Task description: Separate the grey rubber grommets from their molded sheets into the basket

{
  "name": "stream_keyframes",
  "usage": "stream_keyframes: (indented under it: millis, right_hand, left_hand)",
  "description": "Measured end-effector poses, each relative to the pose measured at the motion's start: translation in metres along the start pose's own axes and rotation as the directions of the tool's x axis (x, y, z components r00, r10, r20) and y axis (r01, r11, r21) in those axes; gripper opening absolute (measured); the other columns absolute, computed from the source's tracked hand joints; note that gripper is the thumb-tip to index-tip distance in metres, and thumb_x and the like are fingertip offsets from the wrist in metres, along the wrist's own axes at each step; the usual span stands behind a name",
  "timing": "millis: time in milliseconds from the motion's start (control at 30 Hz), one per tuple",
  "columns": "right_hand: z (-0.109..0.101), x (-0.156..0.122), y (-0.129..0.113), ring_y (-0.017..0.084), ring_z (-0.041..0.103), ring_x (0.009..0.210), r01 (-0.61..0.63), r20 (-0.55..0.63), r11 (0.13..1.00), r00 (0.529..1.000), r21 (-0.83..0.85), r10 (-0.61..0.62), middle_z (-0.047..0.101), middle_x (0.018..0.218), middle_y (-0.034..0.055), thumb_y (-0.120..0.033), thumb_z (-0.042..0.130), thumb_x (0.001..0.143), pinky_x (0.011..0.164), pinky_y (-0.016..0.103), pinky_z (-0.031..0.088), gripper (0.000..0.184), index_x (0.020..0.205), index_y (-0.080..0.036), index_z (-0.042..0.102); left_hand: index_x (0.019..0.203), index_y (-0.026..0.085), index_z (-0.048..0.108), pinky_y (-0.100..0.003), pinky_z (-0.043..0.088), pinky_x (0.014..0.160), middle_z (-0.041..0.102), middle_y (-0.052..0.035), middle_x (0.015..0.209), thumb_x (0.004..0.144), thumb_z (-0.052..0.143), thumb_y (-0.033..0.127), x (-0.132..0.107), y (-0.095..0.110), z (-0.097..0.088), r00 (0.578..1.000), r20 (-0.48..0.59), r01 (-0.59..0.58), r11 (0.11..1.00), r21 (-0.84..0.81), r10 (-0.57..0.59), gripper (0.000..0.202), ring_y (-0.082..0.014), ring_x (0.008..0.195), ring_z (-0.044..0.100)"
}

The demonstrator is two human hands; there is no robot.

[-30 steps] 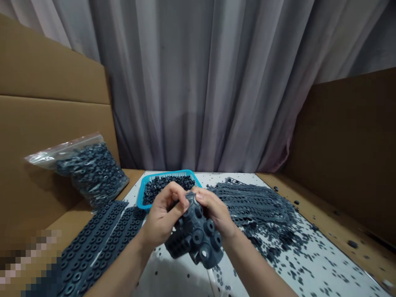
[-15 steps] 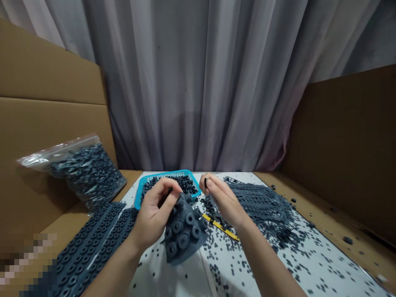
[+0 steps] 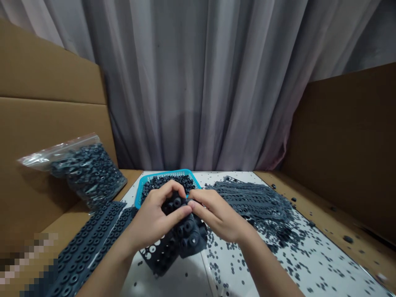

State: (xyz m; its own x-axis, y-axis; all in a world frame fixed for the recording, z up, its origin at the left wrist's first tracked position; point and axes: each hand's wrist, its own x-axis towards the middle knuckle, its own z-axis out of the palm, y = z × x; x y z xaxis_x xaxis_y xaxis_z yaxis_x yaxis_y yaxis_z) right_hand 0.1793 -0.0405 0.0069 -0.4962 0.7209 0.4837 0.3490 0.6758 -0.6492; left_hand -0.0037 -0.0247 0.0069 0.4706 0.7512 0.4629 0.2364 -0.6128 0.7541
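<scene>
Left hand (image 3: pixel 156 220) and right hand (image 3: pixel 218 214) are both pinching a sheet (image 3: pixel 185 239) over the bench (image 3: pixel 192 282). Basket (image 3: pixel 140 192) is sitting just behind, pile (image 3: pixel 256 200) lying at right.

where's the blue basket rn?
Head view, centre-left on the table: the blue basket sits behind the left hand and the rubber sheet it holds, right of the clear bag.

Two hands at six o'clock: left hand (image 3: pixel 154 221), right hand (image 3: pixel 217 217). One sheet (image 3: pixel 185 237) between them. One basket (image 3: pixel 140 190) at twelve. One bag (image 3: pixel 85 170) at nine. Two strips (image 3: pixel 88 243) at eight. One heap (image 3: pixel 253 200) at two. Loose bits (image 3: pixel 297 264) beyond counting.
</scene>
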Motion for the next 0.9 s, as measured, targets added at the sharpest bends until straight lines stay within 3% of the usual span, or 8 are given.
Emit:
stream_keyframes:
  millis: [133, 200, 267, 400, 567, 633, 733, 900]
  right_hand:
    - [0.012, 0.004, 0.008, 0.01, 0.029, 0.055, -0.033, -0.002, 0.858, 0.999, 0.512, 0.039, 0.032, 0.059, -0.0038, -0.038, 0.046, 0.085, 0.052, 0.024, 0.025, 0.032, 0.061, -0.018, 0.039]
    - [0.021, 0.006, 0.011, 0.01, 0.028, 0.053, -0.044, -0.044, 0.727, 0.994, 0.685, 0.102, 0.032, 0.059, -0.0037, -0.039, 0.051, 0.079, 0.05, 0.023, 0.025, 0.029, 0.062, -0.018, 0.042]
    - [0.027, 0.009, 0.012, 0.01, 0.03, 0.053, -0.024, -0.108, 0.687, 0.983, 0.726, 0.148, 0.034, 0.06, -0.0031, -0.041, 0.05, 0.077, 0.047, 0.024, 0.027, 0.028, 0.062, -0.019, 0.042]
    - [0.028, 0.016, 0.019, 0.013, 0.03, 0.05, 0.042, -0.314, 0.907, 0.944, 0.419, 0.102, 0.03, 0.053, -0.0037, -0.04, 0.019, 0.092, 0.046, 0.026, 0.037, 0.041, 0.058, -0.024, 0.036]
    - [0.021, 0.025, 0.064, 0.014, 0.022, 0.049, 0.03, -0.43, 0.915, 0.888, 0.402, 0.16, 0.014, 0.058, -0.0049, -0.033, 0.005, 0.094, 0.051, 0.027, 0.036, 0.036, 0.063, -0.024, 0.02]
    - [0.026, 0.033, 0.092, 0.013, 0.03, 0.052, -0.091, -0.339, 0.95, 0.921, 0.297, 0.194, 0.02, 0.06, -0.0042, -0.036, 0.008, 0.094, 0.055, 0.027, 0.037, 0.034, 0.066, -0.023, 0.024]
    - [0.04, 0.05, 0.132, 0.013, 0.037, 0.058, -0.222, -0.224, 0.964, 0.942, 0.144, 0.25, 0.034, 0.062, -0.0033, -0.039, 0.035, 0.088, 0.058, 0.026, 0.035, 0.025, 0.07, -0.021, 0.038]
    - [0.062, 0.086, 0.171, 0.017, 0.045, 0.072, -0.327, -0.131, 0.941, 0.94, -0.09, 0.315, 0.048, 0.064, -0.0011, -0.023, 0.062, 0.074, 0.071, 0.029, 0.035, 0.008, 0.077, -0.016, 0.058]
  left_hand:
    - [0.083, 0.022, 0.044, -0.019, 0.034, 0.055, 0.044, 0.0038, 0.071, 0.079, 0.061, 0.035, 0.003, -0.016, 0.01, 0.991, 0.137, 0.076, 0.863, -0.499, -0.008, 0.021, -0.0095, 0.062, 0.042]
    - [0.081, 0.023, 0.041, -0.018, 0.033, 0.053, 0.044, 0.0049, 0.069, 0.078, 0.063, 0.034, 0.004, -0.022, 0.017, 0.995, 0.102, 0.067, 0.75, -0.658, 0.0, 0.025, -0.0081, 0.059, 0.041]
    - [0.079, 0.023, 0.04, -0.018, 0.035, 0.053, 0.045, 0.005, 0.069, 0.075, 0.066, 0.032, 0.005, -0.024, 0.021, 0.998, 0.061, 0.061, 0.683, -0.728, -0.024, 0.029, -0.0078, 0.058, 0.043]
    - [0.077, 0.023, 0.037, -0.018, 0.038, 0.053, 0.048, 0.0059, 0.064, 0.07, 0.071, 0.033, 0.006, -0.02, 0.018, 0.995, 0.007, 0.065, 0.589, -0.806, -0.1, 0.036, -0.0078, 0.055, 0.046]
    - [0.079, 0.023, 0.039, -0.017, 0.04, 0.054, 0.052, 0.0054, 0.066, 0.071, 0.07, 0.032, 0.012, -0.025, 0.008, 0.988, 0.013, 0.104, 0.59, -0.801, -0.157, 0.033, -0.0084, 0.058, 0.05]
    - [0.082, 0.022, 0.043, -0.016, 0.036, 0.05, 0.049, 0.0058, 0.065, 0.075, 0.066, 0.034, 0.009, -0.035, 0.007, 0.976, 0.067, 0.186, 0.633, -0.751, -0.206, 0.027, -0.0069, 0.054, 0.046]
    - [0.088, 0.021, 0.048, -0.016, 0.034, 0.05, 0.046, 0.0064, 0.064, 0.079, 0.062, 0.037, -0.01, -0.053, 0.012, 0.93, 0.125, 0.338, 0.666, -0.665, -0.347, 0.023, -0.0066, 0.054, 0.044]
    - [0.097, 0.022, 0.049, -0.02, 0.039, 0.055, 0.053, 0.005, 0.069, 0.075, 0.065, 0.034, -0.056, -0.082, 0.034, 0.804, 0.175, 0.533, 0.56, -0.634, -0.568, 0.029, -0.0106, 0.06, 0.053]
